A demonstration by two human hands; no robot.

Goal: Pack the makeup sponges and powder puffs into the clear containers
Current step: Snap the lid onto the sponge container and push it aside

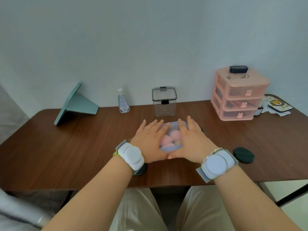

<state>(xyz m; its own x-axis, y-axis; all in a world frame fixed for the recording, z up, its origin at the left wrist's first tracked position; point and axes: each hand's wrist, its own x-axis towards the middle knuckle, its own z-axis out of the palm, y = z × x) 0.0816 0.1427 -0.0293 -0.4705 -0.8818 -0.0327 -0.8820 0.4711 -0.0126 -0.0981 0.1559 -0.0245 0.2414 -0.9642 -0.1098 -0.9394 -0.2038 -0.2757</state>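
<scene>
Under both hands point(168, 140), container point(170, 139) mostly hidden.

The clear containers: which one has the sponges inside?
The low container under both hands, holding pink sponges; the tall latched one behind looks empty.

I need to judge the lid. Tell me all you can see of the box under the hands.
The box is low and clear, with a bluish lid, flat on the table. Pink sponges show through it. The left hand and right hand press flat on the lid, fingers straight. Whether it is sealed cannot be told.
</scene>
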